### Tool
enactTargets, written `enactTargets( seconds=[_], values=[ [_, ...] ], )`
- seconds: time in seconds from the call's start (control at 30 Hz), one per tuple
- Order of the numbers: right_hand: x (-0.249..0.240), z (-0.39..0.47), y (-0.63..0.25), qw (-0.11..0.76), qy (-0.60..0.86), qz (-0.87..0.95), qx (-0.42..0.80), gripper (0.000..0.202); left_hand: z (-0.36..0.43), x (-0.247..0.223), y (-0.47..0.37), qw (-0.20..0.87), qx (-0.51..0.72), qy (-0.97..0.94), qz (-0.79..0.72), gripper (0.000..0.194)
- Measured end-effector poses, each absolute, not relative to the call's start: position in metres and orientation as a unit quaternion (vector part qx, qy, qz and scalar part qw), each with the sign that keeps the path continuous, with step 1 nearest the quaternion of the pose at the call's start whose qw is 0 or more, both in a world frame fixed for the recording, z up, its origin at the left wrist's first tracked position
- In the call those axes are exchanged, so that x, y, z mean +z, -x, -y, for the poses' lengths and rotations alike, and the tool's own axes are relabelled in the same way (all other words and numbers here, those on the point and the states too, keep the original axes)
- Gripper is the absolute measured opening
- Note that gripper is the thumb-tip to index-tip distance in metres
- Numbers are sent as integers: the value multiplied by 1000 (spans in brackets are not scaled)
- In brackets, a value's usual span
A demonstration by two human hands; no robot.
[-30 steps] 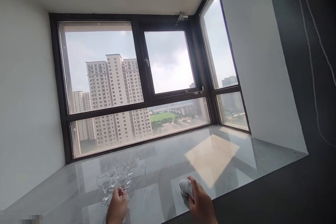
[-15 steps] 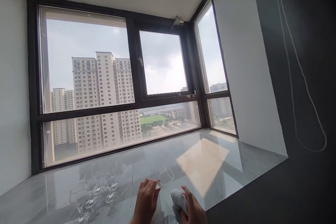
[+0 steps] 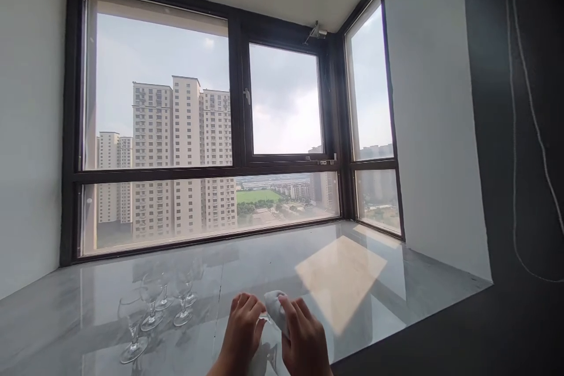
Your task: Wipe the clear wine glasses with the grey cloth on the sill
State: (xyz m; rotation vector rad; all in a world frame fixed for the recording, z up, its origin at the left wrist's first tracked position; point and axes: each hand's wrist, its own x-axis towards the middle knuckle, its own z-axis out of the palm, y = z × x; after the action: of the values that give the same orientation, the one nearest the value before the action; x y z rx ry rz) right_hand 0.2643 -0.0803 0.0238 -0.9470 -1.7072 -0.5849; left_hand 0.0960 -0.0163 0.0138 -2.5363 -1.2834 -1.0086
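Note:
My left hand [image 3: 244,320] is closed, with its fingers pinched round a stemmed glass [image 3: 269,318] of which only a small clear part shows. My right hand [image 3: 304,332] grips a pale grey cloth [image 3: 276,306] and presses it against that glass, right beside the left fingers. The cloth covers most of the glass. Below the hands a clear shape shows, perhaps a reflection in the shiny sill. To the left stand several clear stemmed glasses, upright on the sill; the nearest one [image 3: 132,329] is closest to me.
The glossy grey sill [image 3: 247,264] runs under a dark-framed window [image 3: 202,173], with a sunlit patch on its right part. White walls [image 3: 436,129] bound it on both sides. A pale looped cord [image 3: 513,188] hangs against the dark wall at the far right.
My right hand has moved left and up, bringing the cloth onto the glass in my left hand. The glass's round foot, visible before, is now covered. The camera has shifted slightly.

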Motion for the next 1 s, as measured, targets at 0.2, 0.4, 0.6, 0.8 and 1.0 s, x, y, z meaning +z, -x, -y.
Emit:
enactTargets(
  seconds=[0.2,0.4,0.6,0.8,1.0],
  values=[
    [26,72,-295,601,532,595,-40,53,14,11,-93,93,-365,844,382,15],
    [7,74,-299,601,536,587,83,55,12,11,-93,95,-387,844,359,17],
    [-4,79,-273,617,464,624,122,69,11,9,-91,86,-401,822,395,13],
    [10,88,-265,561,479,675,31,72,19,15,-91,139,-349,834,405,12],
    [18,90,-277,575,506,643,20,64,21,16,-92,179,-315,853,375,7]
  ],
)
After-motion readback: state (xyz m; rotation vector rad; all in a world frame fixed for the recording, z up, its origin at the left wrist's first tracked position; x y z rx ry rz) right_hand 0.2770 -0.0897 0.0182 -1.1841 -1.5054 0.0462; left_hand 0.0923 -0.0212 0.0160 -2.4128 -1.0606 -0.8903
